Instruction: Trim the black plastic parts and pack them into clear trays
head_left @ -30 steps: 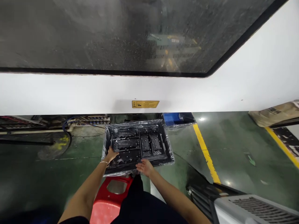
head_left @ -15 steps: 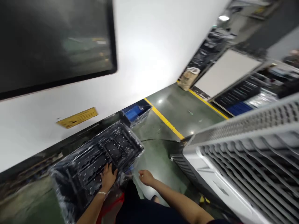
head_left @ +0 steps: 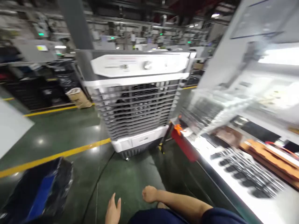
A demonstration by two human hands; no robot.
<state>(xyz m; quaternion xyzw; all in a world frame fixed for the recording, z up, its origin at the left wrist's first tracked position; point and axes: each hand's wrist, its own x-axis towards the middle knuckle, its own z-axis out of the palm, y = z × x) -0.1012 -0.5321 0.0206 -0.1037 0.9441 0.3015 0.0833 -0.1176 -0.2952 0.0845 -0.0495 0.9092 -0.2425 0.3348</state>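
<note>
My left hand [head_left: 113, 210] is low in the view, over the green floor. Its thumb and fingers are apart, with nothing in them. To its right, my right hand [head_left: 149, 194] is curled closed in front of my body. Whatever its fingers may hold is hidden. Neither hand touches anything I can see. Ahead of both stands a white and grey air cooler [head_left: 140, 137] with horizontal louvres and knobs on top. A plastic-lined black crate [head_left: 64, 177] with a blue piece [head_left: 40, 197] inside sits on the floor to the left.
On the right, a brightly lit workbench [head_left: 201, 155] carries a row of shiny metal parts [head_left: 249, 171] and an orange tray [head_left: 273, 158]. A red bin [head_left: 184, 144] is by its corner. A dark cable [head_left: 94, 188] crosses the floor. Farther back is a brown sack [head_left: 79, 98].
My view has swung right, from the white machine to the air cooler and workbench. My left hand has left the black parts in the lined crate. My right hand stays closed.
</note>
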